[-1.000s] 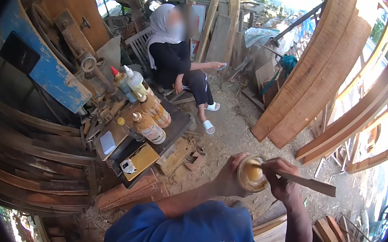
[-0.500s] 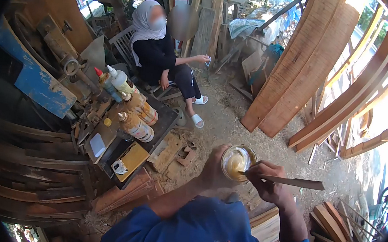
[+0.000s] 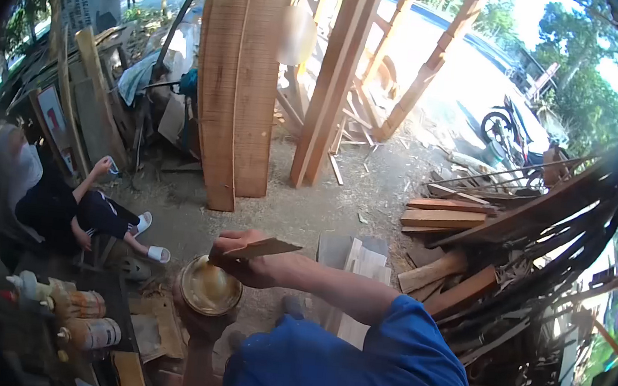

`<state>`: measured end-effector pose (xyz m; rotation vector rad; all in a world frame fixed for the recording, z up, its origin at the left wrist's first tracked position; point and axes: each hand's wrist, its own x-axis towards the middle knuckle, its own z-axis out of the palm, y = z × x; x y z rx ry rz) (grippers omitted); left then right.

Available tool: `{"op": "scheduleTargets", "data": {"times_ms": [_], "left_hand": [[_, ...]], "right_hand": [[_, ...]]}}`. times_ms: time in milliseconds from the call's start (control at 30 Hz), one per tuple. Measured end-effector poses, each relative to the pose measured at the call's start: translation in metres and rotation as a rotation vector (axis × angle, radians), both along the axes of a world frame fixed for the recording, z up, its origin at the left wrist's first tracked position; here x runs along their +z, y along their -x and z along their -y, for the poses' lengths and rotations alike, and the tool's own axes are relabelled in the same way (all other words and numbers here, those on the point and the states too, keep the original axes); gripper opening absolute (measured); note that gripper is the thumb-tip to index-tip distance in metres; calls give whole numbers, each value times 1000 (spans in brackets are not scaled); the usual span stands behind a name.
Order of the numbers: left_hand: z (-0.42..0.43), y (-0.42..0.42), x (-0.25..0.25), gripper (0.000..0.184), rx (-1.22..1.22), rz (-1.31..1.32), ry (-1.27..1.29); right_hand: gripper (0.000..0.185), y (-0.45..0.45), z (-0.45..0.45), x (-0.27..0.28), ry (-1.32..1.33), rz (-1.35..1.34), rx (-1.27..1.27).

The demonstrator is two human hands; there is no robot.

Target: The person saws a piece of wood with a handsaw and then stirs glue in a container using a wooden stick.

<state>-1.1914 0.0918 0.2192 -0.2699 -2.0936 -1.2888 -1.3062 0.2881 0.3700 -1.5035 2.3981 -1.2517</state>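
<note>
While the left hand (image 3: 207, 326) cradles the jar (image 3: 200, 310) and the right hand (image 3: 243, 260) grips a wooden stick (image 3: 271, 248), a sharp tilt could spill the yellowish contents (image 3: 208, 288).

Harsh daylight glare at upper right, dim lower left, fisheye-curved edges.

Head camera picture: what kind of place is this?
It's probably an open-air woodworking shop. You can see tall boards standing up, a big pile of cut wood on the right, and bottles at the lower left.
</note>
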Motion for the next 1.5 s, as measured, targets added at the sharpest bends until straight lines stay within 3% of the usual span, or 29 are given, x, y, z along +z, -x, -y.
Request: {"op": "scheduleTargets", "data": {"times_ms": [33, 100, 167, 233, 300, 333, 433, 467, 567, 633, 700, 767, 933, 1100, 1167, 1200, 1367, 1433, 1500], "left_hand": [[5, 0, 5, 118, 27, 2, 38], [5, 5, 0, 121, 51, 42, -86], [6, 2, -6, 120, -32, 46, 16], [4, 2, -7, 120, -96, 49, 117], [2, 8, -5, 122, -96, 67, 4], [5, 15, -10, 125, -17, 1, 64], [8, 17, -10, 124, -49, 42, 47], [3, 14, -13, 122, -113, 89, 18], [-10, 16, -12, 122, -60, 129, 89], [-4, 23, -14, 123, -43, 88, 52], [-4, 23, 1, 121, -162, 153, -201], [-9, 23, -6, 120, -165, 133, -105], [-7, 31, -16, 121, -121, 158, -42], [-16, 25, -18, 128, -97, 95, 67], [-15, 28, -9, 127, -58, 103, 63], [-7, 32, -12, 124, -62, 69, 20], [-11, 29, 2, 122, -79, 68, 20], [-8, 27, -13, 124, -61, 98, 107], [3, 37, -37, 125, -7, 77, 20]], "right_hand": [[12, -6, -3, -2, -51, 23, -62], [15, -31, -1, -4, 88, 76, 18], [19, -44, 9, -2, 193, 25, 132], [21, -28, 9, -23, 233, 16, 57], [20, -8, -2, -27, 73, -90, -114], [18, -13, -8, -21, 55, -41, -151], [16, -43, -3, -8, 172, -174, -46], [19, -40, 6, -18, 167, -33, 11], [19, -18, -4, -16, 159, -80, -153], [20, -25, -7, -15, 162, -108, -180], [20, -36, -9, -17, 154, -145, -209], [21, -37, 0, -28, 101, -19, -5], [25, -10, -12, -28, 134, -121, -188], [22, -19, 0, -32, 132, -86, -33], [17, -5, -10, -14, 156, -280, -153], [14, -10, -16, -7, 133, -119, -202], [19, -45, -2, 4, 184, -120, -31], [21, -30, 3, -5, 293, -186, -111], [22, -16, -5, -21, 203, -130, -158]]}}
